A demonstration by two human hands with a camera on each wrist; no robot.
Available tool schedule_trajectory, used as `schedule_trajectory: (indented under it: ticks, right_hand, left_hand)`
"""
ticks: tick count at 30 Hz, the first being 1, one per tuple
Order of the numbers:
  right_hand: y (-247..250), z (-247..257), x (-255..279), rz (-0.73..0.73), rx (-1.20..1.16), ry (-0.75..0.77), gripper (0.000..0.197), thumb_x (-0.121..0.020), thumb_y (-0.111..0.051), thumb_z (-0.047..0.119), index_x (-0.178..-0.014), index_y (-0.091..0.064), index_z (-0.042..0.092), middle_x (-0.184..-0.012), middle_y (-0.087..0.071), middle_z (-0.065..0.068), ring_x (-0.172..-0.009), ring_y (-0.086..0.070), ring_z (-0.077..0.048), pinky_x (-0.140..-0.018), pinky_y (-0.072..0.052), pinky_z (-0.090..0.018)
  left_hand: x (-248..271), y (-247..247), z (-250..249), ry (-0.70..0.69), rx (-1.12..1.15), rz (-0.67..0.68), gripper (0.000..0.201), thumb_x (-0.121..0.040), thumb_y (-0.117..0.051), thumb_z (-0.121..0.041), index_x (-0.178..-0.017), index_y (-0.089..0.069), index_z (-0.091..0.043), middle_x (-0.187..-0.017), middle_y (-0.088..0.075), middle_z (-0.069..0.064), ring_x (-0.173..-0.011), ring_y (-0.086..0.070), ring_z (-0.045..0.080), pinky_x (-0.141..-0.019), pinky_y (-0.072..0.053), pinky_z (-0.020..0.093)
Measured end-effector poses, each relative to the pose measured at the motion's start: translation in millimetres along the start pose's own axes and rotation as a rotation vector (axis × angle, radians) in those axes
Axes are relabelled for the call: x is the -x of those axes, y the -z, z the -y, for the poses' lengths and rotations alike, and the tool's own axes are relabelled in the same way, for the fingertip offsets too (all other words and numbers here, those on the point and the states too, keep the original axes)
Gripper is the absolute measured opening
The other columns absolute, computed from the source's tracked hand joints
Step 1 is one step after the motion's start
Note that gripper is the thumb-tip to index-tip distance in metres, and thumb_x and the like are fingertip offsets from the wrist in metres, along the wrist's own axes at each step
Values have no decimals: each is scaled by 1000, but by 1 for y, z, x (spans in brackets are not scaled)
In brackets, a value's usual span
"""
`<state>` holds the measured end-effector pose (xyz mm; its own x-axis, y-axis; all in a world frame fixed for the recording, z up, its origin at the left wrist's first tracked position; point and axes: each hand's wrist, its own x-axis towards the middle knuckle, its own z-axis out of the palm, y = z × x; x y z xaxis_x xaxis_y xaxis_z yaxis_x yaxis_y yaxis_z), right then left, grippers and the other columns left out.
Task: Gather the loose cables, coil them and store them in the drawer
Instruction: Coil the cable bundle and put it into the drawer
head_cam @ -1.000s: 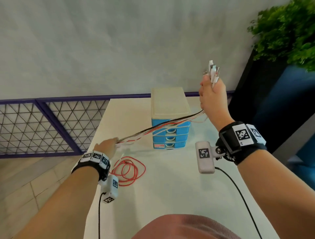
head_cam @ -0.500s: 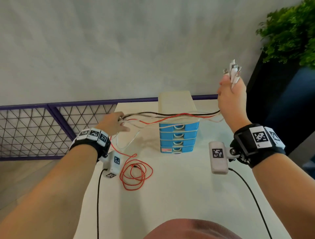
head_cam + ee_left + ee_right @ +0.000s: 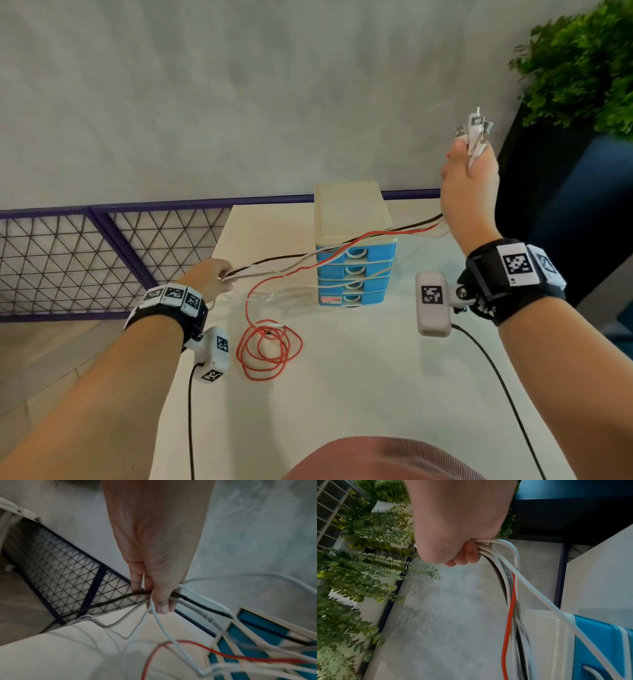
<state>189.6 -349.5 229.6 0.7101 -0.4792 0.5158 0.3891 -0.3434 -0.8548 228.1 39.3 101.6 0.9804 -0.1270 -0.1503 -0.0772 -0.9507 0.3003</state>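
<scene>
Several cables (image 3: 308, 258), black, white, braided and red, stretch across the front of a small drawer unit (image 3: 352, 240) with blue drawers, all closed. My right hand (image 3: 467, 178) is raised to the right of the unit and grips the cables in a fist, their plugs (image 3: 474, 132) sticking up above it. In the right wrist view the cables (image 3: 508, 577) leave the fist (image 3: 462, 547) downward. My left hand (image 3: 214, 279) pinches the bundle at the table's left edge; thumb and fingers (image 3: 161, 601) close round the cables (image 3: 188, 604). The red cable's slack (image 3: 270, 349) lies looped on the table.
The white table (image 3: 342, 394) has its left edge beside a purple wire-mesh fence (image 3: 85, 260). A grey wall stands behind. A green plant (image 3: 582, 65) on a dark blue cabinet stands at the right. Black leads run from the wrist cameras.
My left hand dropped from its raised spot back toward the table's left edge, sliding along the cables. My right hand stayed raised with the plugs. The red loop stayed on the table.
</scene>
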Motion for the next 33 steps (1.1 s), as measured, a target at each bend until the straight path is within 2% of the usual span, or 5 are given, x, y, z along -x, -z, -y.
schedule_trajectory:
  ticks: [10,15,19,25,33]
  right_hand:
    - [-4,-2,-2,14,-105,-137,23,-101,-36,30,-79,-43,25,-62,-38,8,-51,-34,-6,-48,-30,-24]
    - [-20,-2,10,110,-275,-293,28,-104,-35,27,-78,-42,19,-57,-33,6,-44,-28,-7,-40,-25,-22]
    - [-40,1,27,278,-471,-423,28,-105,-36,29,-79,-41,18,-45,-32,14,-35,-24,-3,-37,-21,-14]
    - [-50,11,45,389,-627,-481,28,-104,-38,32,-85,-45,14,-56,-32,5,-38,-28,-7,-37,-24,-21]
    - [-41,9,54,474,-683,-483,31,-103,-40,33,-88,-53,10,-61,-53,-2,-54,-60,-17,-63,-52,-27]
  left_hand:
    - [1,-5,-20,108,-154,290,71,-78,-76,-28,-137,-38,-19,-141,-42,6,-124,-47,25,-96,-40,33]
    - [1,8,-85,-183,253,317,57,-82,-71,-12,-131,-45,-26,-140,-48,3,-133,-42,16,-105,-34,26]
    - [23,28,-167,-407,357,272,78,-83,-64,-49,-147,-28,-25,-151,-32,-10,-137,-30,5,-110,-24,21]
    - [50,25,-231,-567,484,206,22,-92,-50,-48,-93,-55,-26,-85,-62,-11,-75,-57,1,-70,-45,19]
    - [55,0,-229,-556,536,72,19,-102,-33,-30,-92,-46,-21,-76,-51,-12,-68,-52,-4,-57,-36,2]
